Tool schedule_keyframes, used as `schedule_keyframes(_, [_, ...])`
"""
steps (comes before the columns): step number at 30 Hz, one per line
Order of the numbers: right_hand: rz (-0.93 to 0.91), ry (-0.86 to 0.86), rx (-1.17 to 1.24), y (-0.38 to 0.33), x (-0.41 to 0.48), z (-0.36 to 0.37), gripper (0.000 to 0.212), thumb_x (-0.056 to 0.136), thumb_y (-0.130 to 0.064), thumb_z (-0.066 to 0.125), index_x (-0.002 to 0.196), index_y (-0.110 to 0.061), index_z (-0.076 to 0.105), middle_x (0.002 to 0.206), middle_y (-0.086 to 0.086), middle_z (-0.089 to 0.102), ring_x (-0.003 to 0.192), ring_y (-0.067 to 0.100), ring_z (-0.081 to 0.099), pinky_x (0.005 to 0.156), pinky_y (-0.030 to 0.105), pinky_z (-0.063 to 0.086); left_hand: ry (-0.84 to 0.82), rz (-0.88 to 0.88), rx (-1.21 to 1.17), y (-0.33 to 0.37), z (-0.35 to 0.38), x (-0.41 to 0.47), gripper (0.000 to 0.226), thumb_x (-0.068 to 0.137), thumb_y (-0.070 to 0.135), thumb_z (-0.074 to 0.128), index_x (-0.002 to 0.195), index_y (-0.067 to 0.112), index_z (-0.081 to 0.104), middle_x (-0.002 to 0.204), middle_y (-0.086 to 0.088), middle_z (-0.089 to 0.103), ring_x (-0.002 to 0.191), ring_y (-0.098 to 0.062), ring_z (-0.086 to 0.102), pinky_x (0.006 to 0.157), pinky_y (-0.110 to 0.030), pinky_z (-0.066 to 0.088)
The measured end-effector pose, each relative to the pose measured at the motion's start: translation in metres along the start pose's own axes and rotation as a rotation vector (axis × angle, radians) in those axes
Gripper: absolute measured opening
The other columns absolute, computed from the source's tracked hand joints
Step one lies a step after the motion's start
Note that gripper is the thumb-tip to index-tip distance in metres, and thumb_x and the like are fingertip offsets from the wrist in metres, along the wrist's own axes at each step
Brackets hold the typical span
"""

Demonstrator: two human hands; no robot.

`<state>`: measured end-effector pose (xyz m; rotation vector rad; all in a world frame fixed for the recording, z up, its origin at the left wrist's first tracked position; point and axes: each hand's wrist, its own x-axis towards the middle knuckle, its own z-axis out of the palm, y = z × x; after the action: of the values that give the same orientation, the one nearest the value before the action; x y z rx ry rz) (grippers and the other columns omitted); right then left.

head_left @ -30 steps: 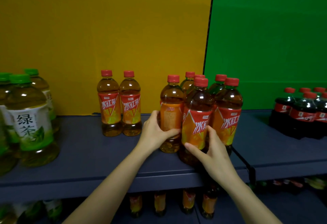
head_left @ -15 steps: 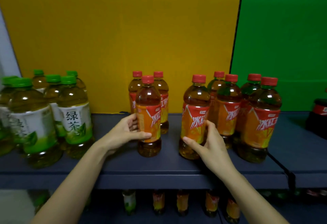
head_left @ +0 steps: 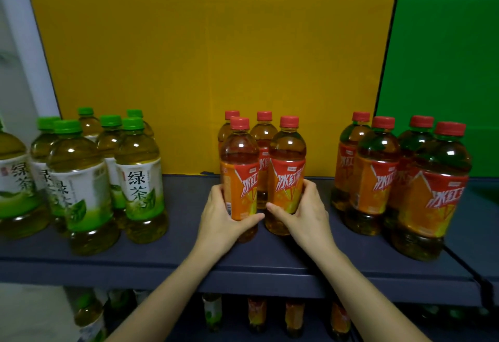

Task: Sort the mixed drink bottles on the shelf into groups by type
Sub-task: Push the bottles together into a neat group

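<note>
The left hand [head_left: 218,223] and right hand [head_left: 305,217] each grip a tall bottle low on its label, so a hurried shove could tip one into the rear pair of iced tea bottles [head_left: 264,136]. Fingers [head_left: 214,196] curl round the left iced tea bottle [head_left: 240,158] and the right iced tea bottle [head_left: 287,152], which stand side by side just in front of that pair.

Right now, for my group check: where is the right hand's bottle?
Head view, middle of the shelf: the right hand grips a red-capped bottle beside the second bottle, held by the left hand, in front of the rear bottles.
</note>
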<state>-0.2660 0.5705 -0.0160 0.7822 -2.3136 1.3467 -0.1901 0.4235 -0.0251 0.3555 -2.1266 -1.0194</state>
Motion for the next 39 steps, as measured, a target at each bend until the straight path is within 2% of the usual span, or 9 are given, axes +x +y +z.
schedule_keyframes(6, [-0.022, -0.162, 0.092, 0.003, 0.004, -0.002, 0.074, 0.079, -0.038, 0.068, 0.137, -0.018, 0.026, 0.133, -0.002, 0.046, 0.121, 0.014, 0.046, 0.098, 0.032, 0.041, -0.032, 0.02, -0.086, -0.009, -0.013, 0.003, 0.077, 0.06, 0.029, 0.085, 0.119, 0.017, 0.037, 0.111, 0.008, 0.054, 0.1, -0.008, 0.055, 0.082, -0.021, 0.043])
schedule_keyframes(9, [-0.039, -0.198, 0.132, 0.005, 0.003, -0.002, 0.073, 0.082, -0.038, 0.065, 0.14, -0.022, 0.024, 0.136, -0.004, 0.046, 0.123, 0.013, 0.045, 0.102, 0.035, 0.04, -0.079, -0.025, -0.184, -0.019, -0.022, 0.007, 0.075, 0.059, 0.023, 0.086, 0.117, 0.019, 0.038, 0.113, 0.006, 0.055, 0.104, -0.01, 0.057, 0.085, -0.022, 0.046])
schedule_keyframes(14, [-0.042, -0.206, 0.172, 0.0, 0.003, 0.009, 0.074, 0.082, -0.037, 0.065, 0.14, -0.02, 0.022, 0.135, -0.003, 0.047, 0.122, 0.013, 0.046, 0.1, 0.03, 0.04, -0.117, -0.024, -0.242, -0.024, -0.029, 0.014, 0.062, 0.063, 0.013, 0.083, 0.111, 0.023, 0.044, 0.106, 0.01, 0.058, 0.096, 0.001, 0.057, 0.072, -0.005, 0.047])
schedule_keyframes(16, [-0.031, -0.192, 0.187, -0.003, 0.003, 0.015, 0.072, 0.082, -0.035, 0.065, 0.138, -0.018, 0.024, 0.133, -0.001, 0.048, 0.12, 0.013, 0.047, 0.095, 0.025, 0.04, -0.107, -0.024, -0.239, -0.028, -0.028, 0.018, 0.063, 0.063, 0.014, 0.083, 0.113, 0.023, 0.047, 0.113, 0.001, 0.058, 0.103, -0.008, 0.058, 0.076, -0.01, 0.048])
schedule_keyframes(20, [-0.024, -0.149, 0.179, -0.005, 0.003, 0.025, 0.071, 0.082, -0.035, 0.066, 0.137, -0.016, 0.026, 0.135, 0.001, 0.046, 0.122, 0.016, 0.046, 0.099, 0.031, 0.04, -0.102, -0.022, -0.212, -0.031, -0.029, 0.022, 0.066, 0.059, 0.019, 0.086, 0.116, 0.019, 0.052, 0.116, -0.005, 0.062, 0.106, -0.016, 0.061, 0.086, -0.025, 0.051])
schedule_keyframes(26, [-0.038, -0.107, 0.142, -0.006, 0.0, 0.029, 0.07, 0.083, -0.036, 0.064, 0.138, -0.014, 0.027, 0.137, 0.004, 0.04, 0.124, 0.015, 0.041, 0.097, 0.026, 0.037, -0.04, 0.005, -0.165, -0.024, -0.025, 0.019, 0.065, 0.059, 0.017, 0.086, 0.112, 0.019, 0.049, 0.103, 0.0, 0.063, 0.089, -0.003, 0.061, 0.07, -0.006, 0.049])
schedule_keyframes(31, [-0.022, -0.135, 0.14, -0.007, -0.001, 0.025, 0.071, 0.084, -0.037, 0.062, 0.141, -0.016, 0.025, 0.138, 0.001, 0.038, 0.125, 0.013, 0.04, 0.096, 0.023, 0.035, -0.027, 0.028, -0.081, -0.022, -0.024, 0.015, 0.068, 0.063, 0.023, 0.084, 0.122, 0.012, 0.049, 0.108, 0.003, 0.058, 0.095, -0.007, 0.056, 0.07, -0.005, 0.043])
schedule_keyframes(36, [-0.026, -0.092, 0.067, 0.001, -0.008, -0.001, 0.055, 0.089, -0.032, 0.058, 0.137, -0.015, 0.036, 0.132, 0.0, 0.047, 0.12, 0.012, 0.046, 0.101, 0.03, 0.04, 0.211, 0.13, 0.019, -0.018, -0.023, -0.002, 0.066, 0.067, 0.021, 0.082, 0.121, 0.005, 0.048, 0.113, -0.005, 0.049, 0.099, -0.019, 0.054, 0.082, -0.026, 0.043])
schedule_keyframes(39, [-0.078, 0.061, 0.03, 0.01, -0.016, -0.033, 0.035, 0.089, -0.019, 0.057, 0.124, -0.016, 0.05, 0.118, -0.002, 0.055, 0.108, 0.008, 0.052, 0.096, 0.03, 0.045, 0.279, 0.285, 0.033, -0.011, -0.027, -0.017, 0.048, 0.072, 0.012, 0.077, 0.113, 0.004, 0.052, 0.106, 0.001, 0.047, 0.099, -0.019, 0.053, 0.084, -0.021, 0.042])
